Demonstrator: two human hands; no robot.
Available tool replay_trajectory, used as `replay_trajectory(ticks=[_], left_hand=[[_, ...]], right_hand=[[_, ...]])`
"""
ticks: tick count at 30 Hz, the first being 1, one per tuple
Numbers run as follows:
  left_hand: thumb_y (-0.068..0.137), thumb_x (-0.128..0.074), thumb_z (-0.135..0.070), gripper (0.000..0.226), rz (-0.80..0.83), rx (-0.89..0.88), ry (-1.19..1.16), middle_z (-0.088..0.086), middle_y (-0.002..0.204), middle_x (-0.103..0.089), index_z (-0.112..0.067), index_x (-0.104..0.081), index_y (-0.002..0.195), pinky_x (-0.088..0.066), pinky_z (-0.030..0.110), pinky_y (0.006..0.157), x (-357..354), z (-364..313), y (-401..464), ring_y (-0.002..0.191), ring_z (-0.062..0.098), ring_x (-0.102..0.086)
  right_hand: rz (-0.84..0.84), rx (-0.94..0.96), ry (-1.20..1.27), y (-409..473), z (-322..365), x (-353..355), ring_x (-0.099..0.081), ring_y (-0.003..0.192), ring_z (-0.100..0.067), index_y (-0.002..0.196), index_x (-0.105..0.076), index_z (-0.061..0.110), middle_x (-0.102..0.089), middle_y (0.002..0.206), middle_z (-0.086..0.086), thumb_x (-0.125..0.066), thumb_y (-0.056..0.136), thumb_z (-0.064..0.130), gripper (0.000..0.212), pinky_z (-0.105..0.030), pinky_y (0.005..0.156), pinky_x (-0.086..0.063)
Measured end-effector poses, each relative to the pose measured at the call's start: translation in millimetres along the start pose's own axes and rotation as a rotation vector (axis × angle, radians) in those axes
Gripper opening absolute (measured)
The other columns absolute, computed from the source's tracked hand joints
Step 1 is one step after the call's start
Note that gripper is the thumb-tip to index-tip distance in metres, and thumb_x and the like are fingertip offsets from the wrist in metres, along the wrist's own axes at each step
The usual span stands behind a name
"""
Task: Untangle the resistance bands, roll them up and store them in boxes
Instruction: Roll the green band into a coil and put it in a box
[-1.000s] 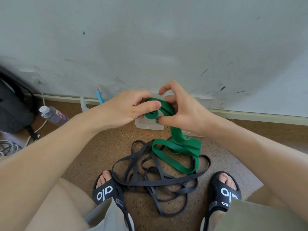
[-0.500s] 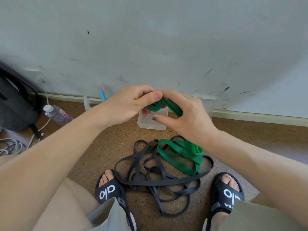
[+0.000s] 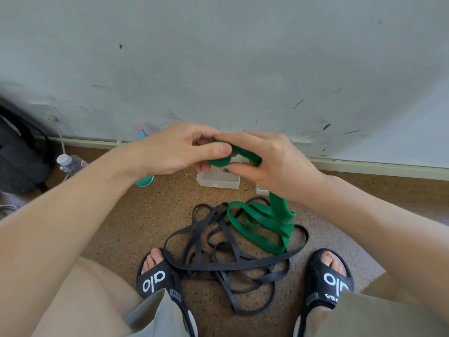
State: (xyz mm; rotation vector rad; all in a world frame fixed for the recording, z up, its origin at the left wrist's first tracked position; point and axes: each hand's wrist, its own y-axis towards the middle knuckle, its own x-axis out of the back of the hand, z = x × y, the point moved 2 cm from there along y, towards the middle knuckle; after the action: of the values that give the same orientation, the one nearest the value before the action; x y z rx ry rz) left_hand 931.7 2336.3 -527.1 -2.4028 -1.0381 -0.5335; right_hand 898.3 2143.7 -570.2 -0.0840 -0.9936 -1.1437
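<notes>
A green resistance band [image 3: 264, 222] hangs from my hands down to the floor, where its loose loops lie. Its upper end is wound into a small roll at my fingertips. My left hand [image 3: 177, 152] pinches that roll with thumb and fingers. My right hand [image 3: 272, 161] grips the band beside the roll, and the strap runs under its palm. A black resistance band [image 3: 218, 261] lies tangled on the floor between my feet, partly under the green loops. A clear plastic box [image 3: 218, 182] stands open on the floor below my hands; a second box [image 3: 262, 189] shows only a corner.
Two feet in black slides [image 3: 158, 280] flank the tangle. A water bottle [image 3: 70, 162], a dark bag [image 3: 19, 154] and cables sit at the left by the wall. A teal object [image 3: 145, 181] lies under my left forearm. The grey wall is close ahead.
My hands have turned the green roll further, and my right hand has come over the top of the band. Less green band lies loose on the floor.
</notes>
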Motion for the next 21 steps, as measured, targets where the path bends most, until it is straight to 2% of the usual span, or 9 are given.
replay_trajectory(ticks=[2,4,6,8,10,12,14,17,21], left_hand=[[0.089,-0.058,-0.042,0.034,-0.028,-0.018,-0.009,-0.017,0.087,-0.073,-0.023,-0.070,0.115,-0.053,0.019,0.070,2,2,0,0.073,0.002,-0.065],[0.093,-0.059,-0.035,0.035,-0.035,-0.023,0.001,-0.014,0.092,-0.073,-0.019,-0.068,0.122,-0.053,0.019,0.071,3,6,0,0.077,0.000,-0.065],[0.095,-0.060,-0.030,0.029,-0.063,-0.028,0.013,-0.016,0.089,-0.072,-0.018,-0.068,0.120,-0.051,0.015,0.070,6,8,-1,0.077,-0.003,-0.064],[0.091,-0.059,-0.036,0.030,-0.114,-0.042,-0.006,-0.012,0.089,-0.071,-0.020,-0.069,0.114,-0.050,0.015,0.070,9,8,-3,0.078,-0.002,-0.064],[0.089,-0.057,-0.040,0.035,-0.180,-0.064,-0.076,-0.005,0.091,-0.070,-0.018,-0.069,0.113,-0.051,0.016,0.070,7,7,-2,0.077,0.003,-0.064],[0.092,-0.055,-0.041,0.038,-0.254,-0.077,-0.151,0.001,0.097,-0.072,-0.015,-0.069,0.115,-0.053,0.020,0.074,-1,6,2,0.082,0.013,-0.065],[0.095,-0.055,-0.042,0.038,-0.310,-0.078,-0.245,-0.001,0.096,-0.071,-0.014,-0.070,0.115,-0.052,0.024,0.077,-12,5,6,0.083,0.012,-0.065],[0.102,-0.054,-0.034,0.031,-0.369,-0.065,-0.293,-0.002,0.096,-0.074,-0.012,-0.072,0.114,-0.052,0.023,0.078,-25,2,10,0.087,0.010,-0.068],[0.101,-0.053,-0.041,0.031,-0.316,-0.019,-0.180,-0.006,0.102,-0.077,-0.021,-0.073,0.112,-0.054,0.036,0.088,-20,2,10,0.100,0.012,-0.070]], right_hand=[[0.017,-0.084,0.059,1,2,1,-0.068,0.088,-0.005,0.143,-0.059,0.024,-0.074,0.109,0.008,-0.071,0.094,0.026,0.051,-0.025,0.078,-0.054],[0.056,-0.154,0.110,2,2,3,-0.066,0.086,0.003,0.145,-0.056,0.027,-0.071,0.108,0.023,-0.072,0.094,0.021,0.054,-0.016,0.076,-0.051],[0.089,-0.185,0.113,2,0,11,-0.063,0.083,0.013,0.146,-0.055,0.027,-0.063,0.096,0.042,-0.071,0.095,0.020,0.053,-0.008,0.074,-0.045],[0.091,-0.195,0.097,3,0,18,-0.062,0.084,0.014,0.146,-0.056,0.029,-0.065,0.095,0.036,-0.072,0.095,0.025,0.053,-0.005,0.074,-0.040],[0.060,-0.190,0.107,2,6,17,-0.063,0.085,0.005,0.145,-0.054,0.031,-0.067,0.099,0.022,-0.077,0.091,0.034,0.059,-0.007,0.071,-0.041],[-0.034,-0.209,0.110,-2,11,3,-0.060,0.084,-0.001,0.147,-0.050,0.030,-0.062,0.098,0.020,-0.083,0.085,0.038,0.071,-0.009,0.070,-0.042],[-0.149,-0.231,0.055,-7,14,-12,-0.061,0.090,-0.007,0.148,-0.046,0.030,-0.062,0.103,0.016,-0.082,0.084,0.040,0.074,-0.021,0.076,-0.050],[-0.276,-0.235,-0.041,-8,8,-18,-0.064,0.091,-0.012,0.143,-0.052,0.029,-0.066,0.103,0.009,-0.072,0.093,0.042,0.056,-0.043,0.075,-0.057],[-0.285,-0.174,-0.035,-6,-6,-14,-0.067,0.087,-0.017,0.135,-0.061,0.026,-0.069,0.098,0.004,-0.059,0.099,0.047,0.042,-0.047,0.071,-0.056]])
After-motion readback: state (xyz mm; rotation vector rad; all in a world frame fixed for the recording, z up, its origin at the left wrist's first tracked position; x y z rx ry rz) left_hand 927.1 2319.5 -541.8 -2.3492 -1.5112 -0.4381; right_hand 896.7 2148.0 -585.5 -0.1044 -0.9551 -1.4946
